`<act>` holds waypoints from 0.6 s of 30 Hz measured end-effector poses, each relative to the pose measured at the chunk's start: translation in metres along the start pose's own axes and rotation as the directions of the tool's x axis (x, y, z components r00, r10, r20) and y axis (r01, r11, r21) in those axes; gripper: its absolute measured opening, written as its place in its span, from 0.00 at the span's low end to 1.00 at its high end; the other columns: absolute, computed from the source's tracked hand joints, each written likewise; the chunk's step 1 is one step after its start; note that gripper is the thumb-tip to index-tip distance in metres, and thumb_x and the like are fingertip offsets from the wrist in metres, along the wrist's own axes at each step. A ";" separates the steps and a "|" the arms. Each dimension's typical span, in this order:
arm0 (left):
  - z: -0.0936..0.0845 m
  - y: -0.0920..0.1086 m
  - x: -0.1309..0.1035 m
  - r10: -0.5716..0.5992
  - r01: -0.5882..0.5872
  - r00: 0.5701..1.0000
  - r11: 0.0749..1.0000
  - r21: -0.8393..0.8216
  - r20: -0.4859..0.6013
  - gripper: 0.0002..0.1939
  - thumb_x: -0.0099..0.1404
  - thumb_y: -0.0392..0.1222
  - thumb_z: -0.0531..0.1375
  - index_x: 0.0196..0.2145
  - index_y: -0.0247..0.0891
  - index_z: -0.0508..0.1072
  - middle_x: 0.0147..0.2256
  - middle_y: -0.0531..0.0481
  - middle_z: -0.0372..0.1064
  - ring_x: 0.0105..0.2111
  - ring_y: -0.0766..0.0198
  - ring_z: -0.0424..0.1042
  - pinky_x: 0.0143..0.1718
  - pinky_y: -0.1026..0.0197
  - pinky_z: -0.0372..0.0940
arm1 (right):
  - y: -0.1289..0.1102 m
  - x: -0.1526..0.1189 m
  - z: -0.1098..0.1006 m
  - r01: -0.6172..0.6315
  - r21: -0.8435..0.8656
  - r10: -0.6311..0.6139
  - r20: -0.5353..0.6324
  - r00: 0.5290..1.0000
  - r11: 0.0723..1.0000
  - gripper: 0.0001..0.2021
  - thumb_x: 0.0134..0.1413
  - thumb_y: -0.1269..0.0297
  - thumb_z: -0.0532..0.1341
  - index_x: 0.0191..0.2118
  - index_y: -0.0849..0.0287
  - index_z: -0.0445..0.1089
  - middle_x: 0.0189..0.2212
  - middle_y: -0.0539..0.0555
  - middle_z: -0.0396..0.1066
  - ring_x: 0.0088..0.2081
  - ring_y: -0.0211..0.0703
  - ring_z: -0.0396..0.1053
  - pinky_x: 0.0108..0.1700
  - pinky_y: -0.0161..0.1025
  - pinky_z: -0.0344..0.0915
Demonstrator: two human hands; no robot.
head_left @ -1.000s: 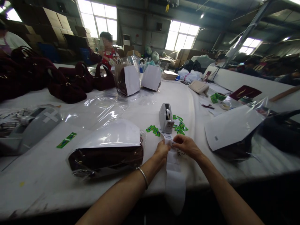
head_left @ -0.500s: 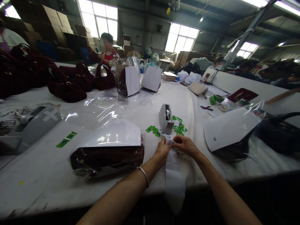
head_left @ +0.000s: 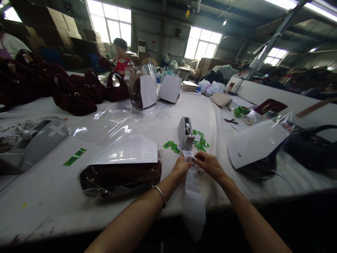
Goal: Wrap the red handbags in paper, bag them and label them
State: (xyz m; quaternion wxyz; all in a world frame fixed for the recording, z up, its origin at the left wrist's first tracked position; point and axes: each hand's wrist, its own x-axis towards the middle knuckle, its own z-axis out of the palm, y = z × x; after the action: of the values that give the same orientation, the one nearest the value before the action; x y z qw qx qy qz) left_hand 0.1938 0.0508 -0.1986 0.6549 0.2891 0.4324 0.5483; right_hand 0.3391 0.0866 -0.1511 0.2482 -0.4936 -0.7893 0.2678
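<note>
A long white label strip (head_left: 194, 200) hangs over the table's front edge, its upper end printed with barcodes. My left hand (head_left: 182, 166) is closed on this strip from the left. From the right, my right hand (head_left: 209, 163) pinches the strip's edge near the printed part; the fingertips are close together. Just beyond my hands stands a small grey tape dispenser (head_left: 185, 133). Green packets lie on both sides of it, one group (head_left: 171, 146) to the left and another (head_left: 201, 143) to the right. Left of my left hand lies a dark brown handbag (head_left: 123, 178) in clear plastic with white paper on top.
A bigger grey tape dispenser (head_left: 39, 140) sits at the left, near maroon handbags (head_left: 75, 95). Two bagged handbags with white sheets (head_left: 149, 91) stand farther back. A plastic-wrapped bag with a white sheet (head_left: 254, 144) is at the right. A person in red (head_left: 122, 63) is across the table.
Both hands stay at the strip with only slight finger movement. The hanging part of the strip has swung a little to the left. The view has shifted slightly.
</note>
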 end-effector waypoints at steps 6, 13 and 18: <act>-0.003 -0.001 0.001 0.047 -0.048 0.999 0.998 0.039 0.013 0.10 0.54 0.28 0.62 0.37 0.31 0.76 0.30 0.48 0.74 0.28 0.66 0.70 0.33 0.65 0.63 | 0.002 0.003 -0.004 0.068 -0.025 -0.068 0.005 0.998 0.997 0.06 0.48 0.59 0.64 0.30 0.55 0.76 0.29 0.51 0.68 0.32 0.43 0.68 0.36 0.39 0.64; -0.006 0.000 0.004 0.085 -0.084 0.996 0.988 0.129 -0.005 0.09 0.55 0.34 0.65 0.36 0.31 0.77 0.31 0.48 0.75 0.30 0.63 0.71 0.36 0.63 0.66 | 0.011 0.012 0.000 -0.140 0.202 0.108 0.164 0.981 0.969 0.12 0.39 0.57 0.68 0.28 0.57 0.69 0.25 0.48 0.69 0.28 0.39 0.65 0.32 0.36 0.62; -0.006 0.003 0.004 0.079 -0.070 0.996 0.982 0.176 -0.049 0.09 0.60 0.40 0.64 0.36 0.32 0.78 0.34 0.45 0.76 0.38 0.57 0.73 0.42 0.60 0.67 | 0.003 0.011 0.000 -0.054 0.118 0.042 0.101 0.994 0.992 0.10 0.44 0.57 0.67 0.26 0.56 0.68 0.24 0.47 0.68 0.28 0.39 0.64 0.32 0.36 0.60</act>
State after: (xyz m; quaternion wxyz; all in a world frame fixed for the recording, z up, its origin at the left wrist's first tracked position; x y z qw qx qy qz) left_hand 0.1873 0.0551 -0.2002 0.5938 0.3458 0.4856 0.5404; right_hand 0.3365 0.0982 -0.1513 0.2318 -0.4829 -0.7707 0.3450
